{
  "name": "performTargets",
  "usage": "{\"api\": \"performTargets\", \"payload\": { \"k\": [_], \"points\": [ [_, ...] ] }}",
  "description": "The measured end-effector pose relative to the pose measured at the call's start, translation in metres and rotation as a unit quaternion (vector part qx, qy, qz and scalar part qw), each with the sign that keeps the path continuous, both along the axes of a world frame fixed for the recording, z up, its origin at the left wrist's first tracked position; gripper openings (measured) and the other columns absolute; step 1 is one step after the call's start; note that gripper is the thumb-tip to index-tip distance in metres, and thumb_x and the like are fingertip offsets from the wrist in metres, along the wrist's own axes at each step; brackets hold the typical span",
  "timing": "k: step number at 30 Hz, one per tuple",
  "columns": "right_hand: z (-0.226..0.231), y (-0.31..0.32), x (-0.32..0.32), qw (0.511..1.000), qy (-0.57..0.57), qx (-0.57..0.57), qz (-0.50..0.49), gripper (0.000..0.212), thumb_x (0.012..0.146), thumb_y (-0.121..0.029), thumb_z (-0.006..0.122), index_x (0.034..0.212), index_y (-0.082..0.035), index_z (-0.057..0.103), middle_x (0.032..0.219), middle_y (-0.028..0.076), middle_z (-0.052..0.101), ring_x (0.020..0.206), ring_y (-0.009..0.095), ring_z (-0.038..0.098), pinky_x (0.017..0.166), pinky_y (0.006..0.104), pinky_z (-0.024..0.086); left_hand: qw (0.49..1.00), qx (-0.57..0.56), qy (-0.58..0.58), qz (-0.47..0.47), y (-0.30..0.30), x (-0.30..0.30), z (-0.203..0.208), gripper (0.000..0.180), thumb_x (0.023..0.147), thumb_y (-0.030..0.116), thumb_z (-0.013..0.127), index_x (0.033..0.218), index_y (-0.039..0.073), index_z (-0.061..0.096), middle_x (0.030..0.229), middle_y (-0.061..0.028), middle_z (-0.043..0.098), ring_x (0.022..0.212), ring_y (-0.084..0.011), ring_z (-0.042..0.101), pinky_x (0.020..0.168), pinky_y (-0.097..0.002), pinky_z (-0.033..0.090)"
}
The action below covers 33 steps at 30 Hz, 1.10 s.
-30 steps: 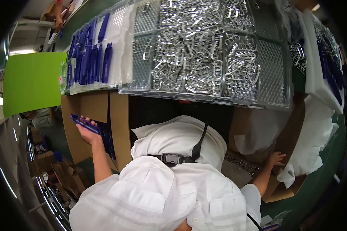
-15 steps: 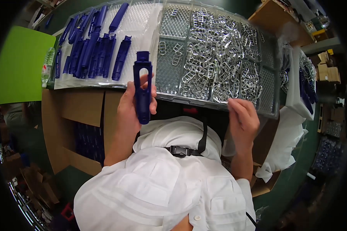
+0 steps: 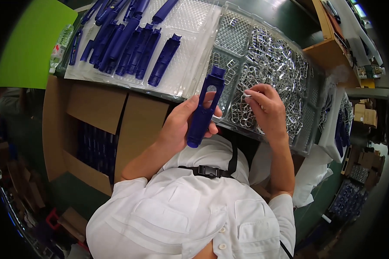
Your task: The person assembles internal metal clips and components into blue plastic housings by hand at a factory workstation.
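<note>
My left hand [image 3: 176,125] is closed around a dark blue plastic housing [image 3: 197,121], long and narrow, with an elongated opening in its upper half and a notched top end. The housing tilts up to the right, in front of the tray's near edge. Over the divided clear plastic tray [image 3: 232,36], my right hand [image 3: 270,113] pinches a small shiny metal piece [image 3: 247,95] between thumb and fingertips; most of it is hidden. Beneath and beyond that hand lie many loose looped metal clips [image 3: 285,58], heaped across the compartments.
More blue housings [image 3: 127,45] lie on a white textured tray [image 3: 186,21] at the left. A cardboard box [image 3: 88,103] with blue parts stands below it. Beside the tray are a plastic bottle [image 3: 61,46] and a green board [image 3: 34,39]. A wooden shelf [image 3: 333,52] stands at the far right.
The view has shifted, so the trays sit differently in the picture. My right hand has moved in over the metal clips and now pinches a small metal piece. The left hand still holds the blue housing.
</note>
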State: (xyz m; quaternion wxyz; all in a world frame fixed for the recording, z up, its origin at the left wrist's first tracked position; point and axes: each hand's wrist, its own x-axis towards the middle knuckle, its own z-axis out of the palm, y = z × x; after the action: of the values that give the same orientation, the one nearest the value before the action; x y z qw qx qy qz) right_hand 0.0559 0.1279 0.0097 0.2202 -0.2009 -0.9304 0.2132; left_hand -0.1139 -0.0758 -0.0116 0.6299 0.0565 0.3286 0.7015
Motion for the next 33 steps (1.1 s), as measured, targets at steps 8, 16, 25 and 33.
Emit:
{"api": "performTargets", "payload": {
  "k": [8,16,25,33],
  "points": [
    [0.032,-0.034,0.044,0.946,0.195,-0.257,-0.013,0.032,0.083,0.014,0.071,0.111,-0.002,0.075,0.102,0.009,0.065,0.087,0.014,0.064,0.067,0.0237,0.050,0.991,0.056,0.096,-0.074,0.041,0.029,0.014,0.058,0.108,0.046,0.051,0.147,0.002,0.046,0.110,-0.0103,0.065,0.075,-0.0107,0.065,0.060,-0.0246,0.055],
    [0.029,-0.051,0.071,0.964,0.225,-0.140,-0.002,0.044,0.082,0.019,0.067,0.120,-0.001,0.074,0.110,0.013,0.065,0.089,0.019,0.067,0.072,0.0291,0.057,0.983,0.034,0.156,-0.096,0.070,0.065,0.036,0.055,0.097,0.011,0.072,0.146,0.003,0.049,0.105,-0.0033,0.067,0.077,-0.0081,0.064,0.062,-0.0239,0.053],
    [0.014,-0.084,0.073,0.874,0.355,-0.308,-0.125,0.031,0.094,0.010,0.066,0.123,0.003,0.070,0.117,0.013,0.064,0.094,0.017,0.066,0.075,0.0220,0.053,0.980,0.047,0.188,0.042,0.078,0.095,0.031,0.053,0.096,0.007,0.074,0.142,0.002,0.051,0.103,-0.0031,0.066,0.075,-0.0076,0.062,0.063,-0.0231,0.052],
    [0.023,-0.064,0.082,0.878,0.381,-0.205,-0.207,0.021,0.093,0.012,0.066,0.112,0.004,0.071,0.110,0.015,0.070,0.094,0.017,0.067,0.076,0.0260,0.055,0.982,0.074,0.145,-0.092,0.062,0.078,0.025,0.067,0.093,0.015,0.063,0.155,0.003,0.039,0.115,-0.0114,0.061,0.081,-0.0156,0.063,0.065,-0.0275,0.054]
  ]
}}
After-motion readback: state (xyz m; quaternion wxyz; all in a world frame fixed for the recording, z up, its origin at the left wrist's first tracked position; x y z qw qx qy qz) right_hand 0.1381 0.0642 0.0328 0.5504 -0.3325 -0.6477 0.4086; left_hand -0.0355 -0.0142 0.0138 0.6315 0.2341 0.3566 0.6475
